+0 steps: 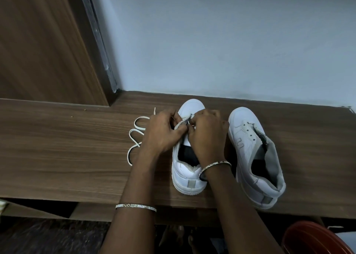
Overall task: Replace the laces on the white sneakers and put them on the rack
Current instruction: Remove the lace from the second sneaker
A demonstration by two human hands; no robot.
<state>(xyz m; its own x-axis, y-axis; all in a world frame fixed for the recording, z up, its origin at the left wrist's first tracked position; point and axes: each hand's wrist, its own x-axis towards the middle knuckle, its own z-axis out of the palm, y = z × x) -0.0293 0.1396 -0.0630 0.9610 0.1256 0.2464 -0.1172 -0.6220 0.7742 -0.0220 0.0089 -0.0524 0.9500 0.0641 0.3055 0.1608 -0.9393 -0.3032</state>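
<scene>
Two white sneakers stand on a brown wooden surface (57,147), toes toward the wall. Over the eyelet area of the left sneaker (189,172) both my hands work. My left hand (163,132) pinches a white lace (134,136) near the front eyelets. My right hand (207,136) pinches the same lace end from the other side. The rest of that lace lies in loose loops on the wood left of the shoe. The right sneaker (252,149) has bare eyelets and its tongue is pulled open.
A pale wall (231,41) rises right behind the shoes. A wooden door and frame (48,41) stand at the back left. A red-brown round container (312,238) sits low at the right, below the surface's front edge.
</scene>
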